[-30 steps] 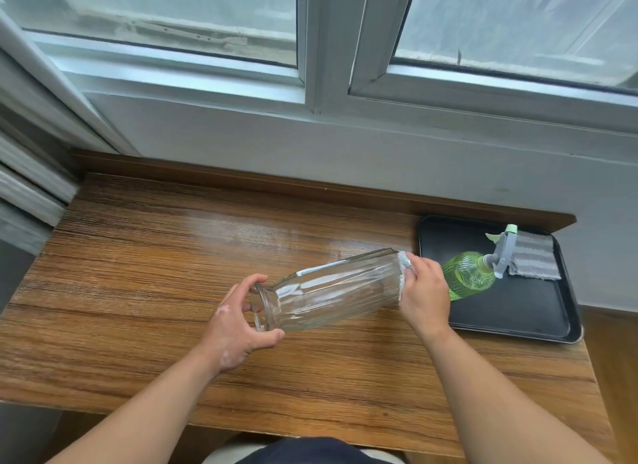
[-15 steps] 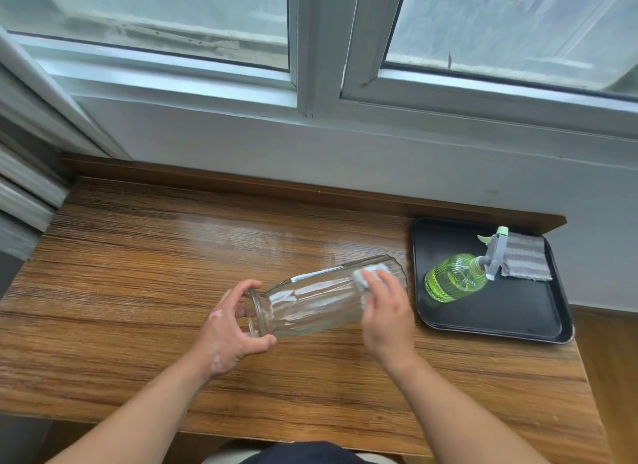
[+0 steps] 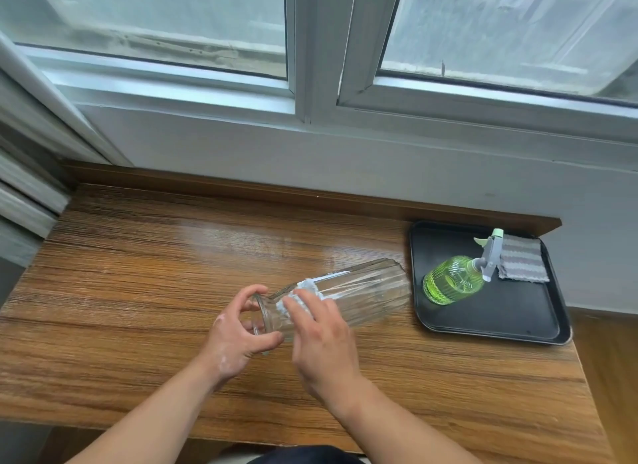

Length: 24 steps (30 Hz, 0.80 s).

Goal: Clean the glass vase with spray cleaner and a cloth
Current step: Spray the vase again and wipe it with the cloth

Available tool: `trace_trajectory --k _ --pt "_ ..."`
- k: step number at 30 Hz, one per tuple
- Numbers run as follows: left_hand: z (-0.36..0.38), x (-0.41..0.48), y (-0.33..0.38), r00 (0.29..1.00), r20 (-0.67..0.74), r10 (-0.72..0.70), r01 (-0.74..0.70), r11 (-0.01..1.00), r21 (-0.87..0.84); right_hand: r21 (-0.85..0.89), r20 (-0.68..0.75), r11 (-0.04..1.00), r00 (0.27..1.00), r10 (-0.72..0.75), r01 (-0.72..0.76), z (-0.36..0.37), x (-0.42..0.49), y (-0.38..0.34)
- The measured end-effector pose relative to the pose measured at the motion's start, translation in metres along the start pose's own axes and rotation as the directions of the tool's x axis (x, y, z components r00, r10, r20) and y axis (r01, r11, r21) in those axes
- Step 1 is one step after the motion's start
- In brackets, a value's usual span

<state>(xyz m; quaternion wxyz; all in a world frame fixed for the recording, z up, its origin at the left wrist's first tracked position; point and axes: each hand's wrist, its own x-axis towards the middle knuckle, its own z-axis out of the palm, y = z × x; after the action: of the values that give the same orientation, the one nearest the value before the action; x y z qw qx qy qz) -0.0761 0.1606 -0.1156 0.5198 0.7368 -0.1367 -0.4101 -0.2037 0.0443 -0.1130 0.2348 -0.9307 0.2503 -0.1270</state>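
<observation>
A clear ribbed glass vase lies tilted on its side over the wooden table, its mouth toward me at the left. My left hand grips the vase's mouth rim. My right hand presses a small white cloth onto the vase near its neck, the fingers lying over the cloth. The green spray bottle lies on its side in a black tray at the right.
A grey striped cloth lies folded in the tray's far corner, beside the bottle's grey trigger head. The wooden table runs along a white wall under a window. The table's right edge is just past the tray.
My right hand has slid the white cloth along the vase from its base end toward the neck, near my left hand. My left hand has kept its grip on the mouth.
</observation>
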Motion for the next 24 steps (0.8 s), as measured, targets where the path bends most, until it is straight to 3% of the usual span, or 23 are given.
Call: trace_trajectory --k 2,3,5,7,11,13,16,19,21,24 --pt "-0.002 0.001 -0.003 1.000 0.000 -0.021 0.021 1.000 -0.019 -0.016 0.013 0.996 0.996 -0.091 0.092 0.000 0.000 0.010" --pt "-0.003 0.002 -0.004 0.999 0.001 -0.038 0.038 0.999 -0.027 -0.022 0.003 0.998 0.999 -0.055 0.055 -0.003 0.002 0.025" --pt "-0.004 0.003 -0.005 0.998 0.001 -0.069 0.069 0.997 -0.046 0.003 -0.093 0.985 0.981 0.170 -0.170 -0.012 0.010 0.068" --pt "-0.006 0.002 -0.005 0.996 0.014 -0.090 0.091 0.993 -0.072 0.042 -0.142 0.926 0.915 0.377 -0.375 -0.028 0.022 0.121" --pt "-0.005 0.002 -0.001 0.991 0.032 -0.126 0.129 0.988 -0.087 0.030 -0.190 0.883 0.865 0.464 -0.468 -0.039 0.036 0.144" --pt "-0.003 0.004 0.003 0.990 0.035 -0.140 0.143 0.983 -0.116 0.006 -0.224 0.927 0.903 0.366 -0.374 -0.023 0.028 0.098" --pt "-0.001 0.006 0.006 0.986 0.035 -0.163 0.166 0.975 -0.145 0.056 -0.112 0.995 0.990 0.086 -0.080 0.008 -0.003 0.012" --pt "-0.002 0.006 0.008 0.981 0.043 -0.188 0.193 0.967 -0.169 0.093 -0.036 0.992 0.996 -0.078 0.081 0.018 -0.015 0.005" --pt "-0.005 0.006 0.007 0.976 0.055 -0.209 0.216 0.959 -0.183 0.118 -0.058 0.991 0.996 0.070 -0.063 0.008 -0.008 0.033" --pt "-0.009 0.005 0.004 0.971 0.066 -0.230 0.239 0.949 -0.207 0.171 -0.130 0.904 0.900 0.416 -0.392 -0.012 0.007 0.091"
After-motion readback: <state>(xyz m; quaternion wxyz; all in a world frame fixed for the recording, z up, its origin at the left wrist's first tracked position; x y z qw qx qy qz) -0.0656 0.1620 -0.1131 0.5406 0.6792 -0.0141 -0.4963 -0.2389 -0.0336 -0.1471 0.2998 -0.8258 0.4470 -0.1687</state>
